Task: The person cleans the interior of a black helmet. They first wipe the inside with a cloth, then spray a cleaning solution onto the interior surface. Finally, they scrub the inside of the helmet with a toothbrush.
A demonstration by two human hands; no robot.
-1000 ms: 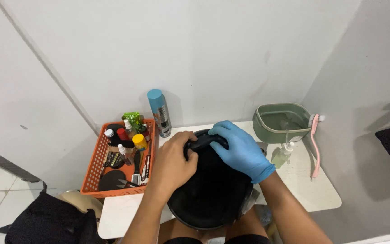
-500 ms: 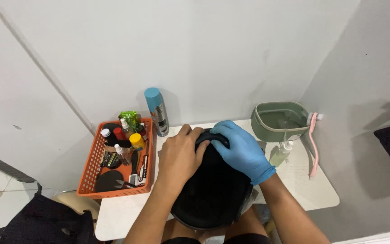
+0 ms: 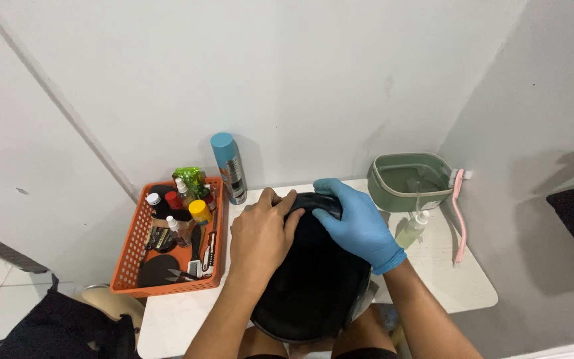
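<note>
Change: since 1 s ago both hands slid closer together at far end of black helmet-like shell (image 3: 313,279); the shell itself has barely shifted.
Shell pos: on white bench (image 3: 433,279), near edge, straight ahead of body; long axis runs away from body toward wall.
L hand (image 3: 260,236): bare, fingers spread flat on shell's upper left; pressing, not gripping.
R hand (image 3: 357,223): blue glove, curled over far rim, fingers pinching dark edge there.
Nearer: both on it; R holds rim, L steadies.
Nearby: orange basket (image 3: 131,249) left w/ small bottles, spray can (image 3: 228,166) behind, green tub (image 3: 410,183) and pink brush (image 3: 460,213) right.
</note>
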